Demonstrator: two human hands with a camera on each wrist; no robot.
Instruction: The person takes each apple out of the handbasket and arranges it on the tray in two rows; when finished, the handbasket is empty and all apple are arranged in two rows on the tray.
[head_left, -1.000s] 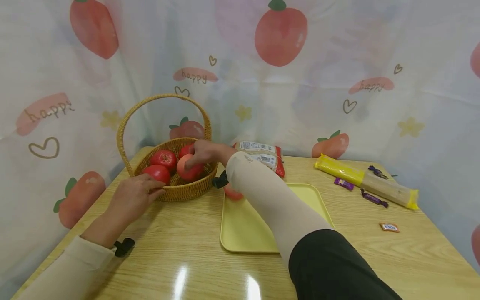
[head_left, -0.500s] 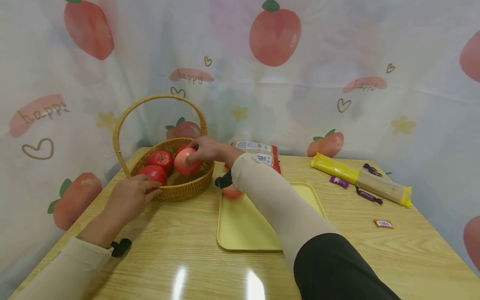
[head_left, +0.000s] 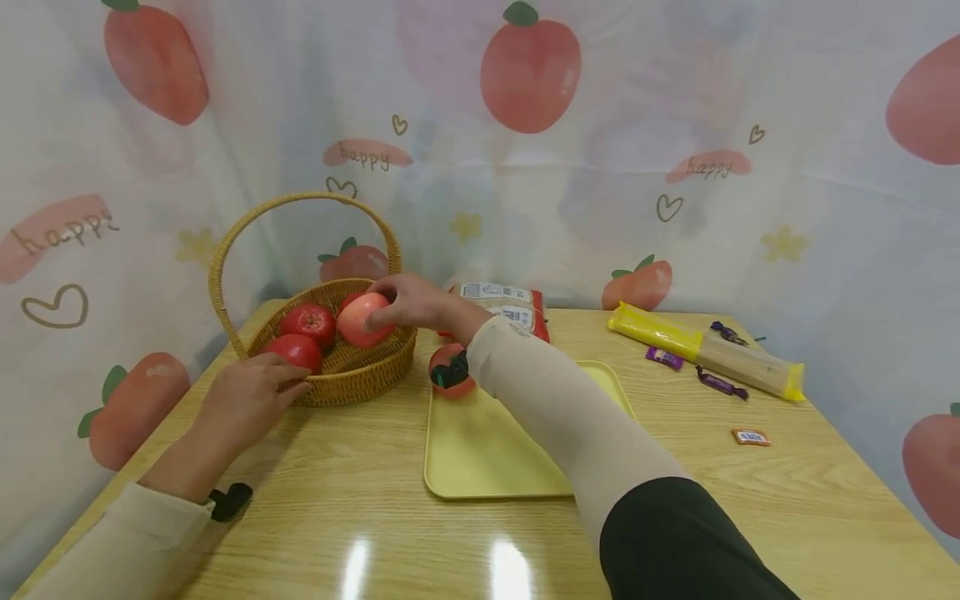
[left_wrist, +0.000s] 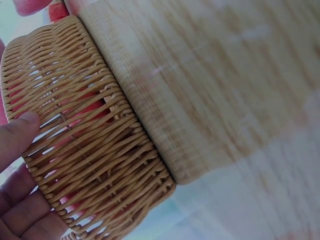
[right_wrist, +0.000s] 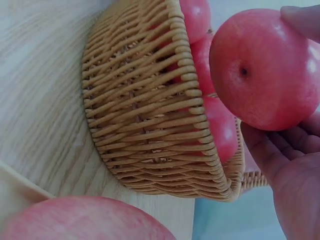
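Holding two red apples, basket; right hand grips pink apple.

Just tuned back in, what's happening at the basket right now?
The right hand grips a pinkish apple just above the wicker basket, which holds more red fruit. The left hand rests against the basket's near wall. Another apple sits at the far corner of the yellow tray.
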